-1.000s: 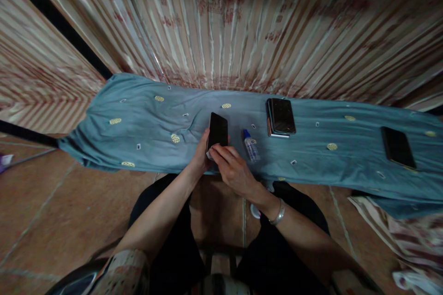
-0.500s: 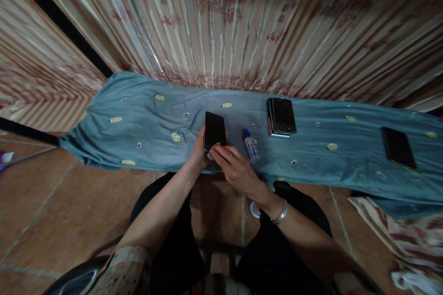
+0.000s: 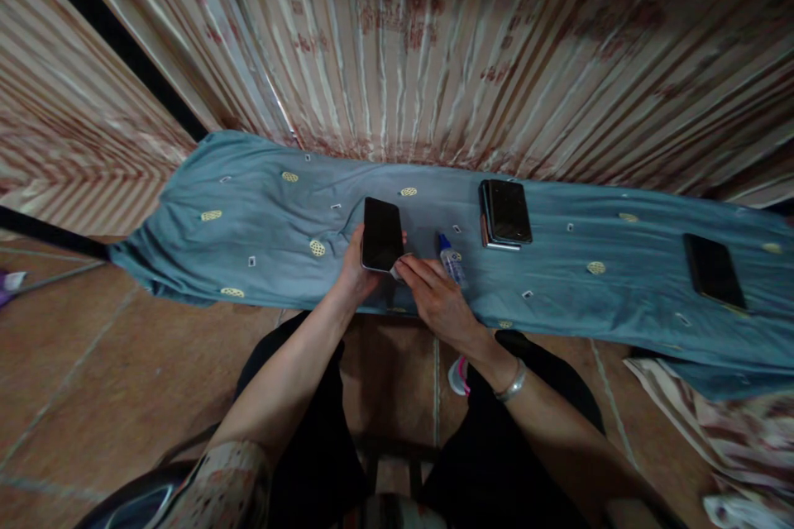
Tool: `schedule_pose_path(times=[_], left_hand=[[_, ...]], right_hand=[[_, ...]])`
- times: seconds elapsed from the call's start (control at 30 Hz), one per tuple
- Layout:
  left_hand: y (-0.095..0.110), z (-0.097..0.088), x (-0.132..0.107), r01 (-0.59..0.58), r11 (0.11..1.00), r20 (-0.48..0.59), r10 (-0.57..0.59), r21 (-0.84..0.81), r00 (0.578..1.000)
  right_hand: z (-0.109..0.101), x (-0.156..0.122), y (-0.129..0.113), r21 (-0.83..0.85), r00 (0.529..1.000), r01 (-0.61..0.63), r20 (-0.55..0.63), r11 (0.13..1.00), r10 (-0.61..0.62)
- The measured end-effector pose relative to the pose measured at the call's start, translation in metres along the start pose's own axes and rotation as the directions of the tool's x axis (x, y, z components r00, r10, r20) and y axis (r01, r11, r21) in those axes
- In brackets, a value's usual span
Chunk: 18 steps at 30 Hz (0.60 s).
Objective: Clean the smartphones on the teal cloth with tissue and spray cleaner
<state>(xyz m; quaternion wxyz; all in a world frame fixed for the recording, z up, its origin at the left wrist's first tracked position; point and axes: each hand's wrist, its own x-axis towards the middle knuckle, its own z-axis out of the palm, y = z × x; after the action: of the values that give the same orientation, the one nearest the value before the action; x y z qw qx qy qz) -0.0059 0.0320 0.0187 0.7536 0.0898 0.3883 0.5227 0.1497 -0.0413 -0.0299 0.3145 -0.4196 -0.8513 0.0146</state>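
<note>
A black smartphone (image 3: pixel 382 233) with a dark screen facing up is held over the cloth by my left hand (image 3: pixel 358 269), whose fingers wrap round it from beneath. My right hand (image 3: pixel 439 297) pinches a small pale wipe (image 3: pixel 397 269) at the phone's lower right corner. Part of the wipe is hidden under my fingers. Just beyond my right hand lies a small clear bottle with a blue cap (image 3: pixel 452 258), its lower end partly covered by the hand.
Blue patterned cloth (image 3: pixel 298 215) covers the long narrow surface before me. A stack of phones (image 3: pixel 509 211) lies right of the bottle, and a single dark phone (image 3: pixel 713 271) farther right. Pleated curtains (image 3: pixel 397 50) hang behind. My knees are at the near edge.
My right hand has shifted right with the wipe, from the phone's bottom edge to its lower right corner. The phone has moved slightly left in my left hand.
</note>
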Motion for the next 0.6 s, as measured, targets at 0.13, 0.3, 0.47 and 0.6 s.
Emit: schedule_pose_path(times=[0.13,0.3,0.47,0.6], left_hand=[[-0.003,0.002,-0.004,0.006,1.000,0.015,-0.007,0.012,1.000],[-0.010,-0.001,-0.006,0.009,0.998,-0.001,-0.009,0.065,1.000],[-0.016,-0.004,-0.006,-0.055,0.991,0.041,0.050,0.121,0.998],[-0.021,0.000,-0.011,-0.027,0.989,0.062,0.018,0.147,0.998]], right_hand=[[0.001,0.002,0.005,-0.018,0.999,-0.034,-0.041,0.999,0.033],[0.004,0.004,0.013,0.001,0.995,-0.092,-0.045,0.996,0.092],[0.007,0.005,0.026,0.011,0.987,-0.143,-0.067,0.990,0.144],[0.005,0.007,0.039,0.035,0.976,-0.197,-0.087,0.980,0.199]])
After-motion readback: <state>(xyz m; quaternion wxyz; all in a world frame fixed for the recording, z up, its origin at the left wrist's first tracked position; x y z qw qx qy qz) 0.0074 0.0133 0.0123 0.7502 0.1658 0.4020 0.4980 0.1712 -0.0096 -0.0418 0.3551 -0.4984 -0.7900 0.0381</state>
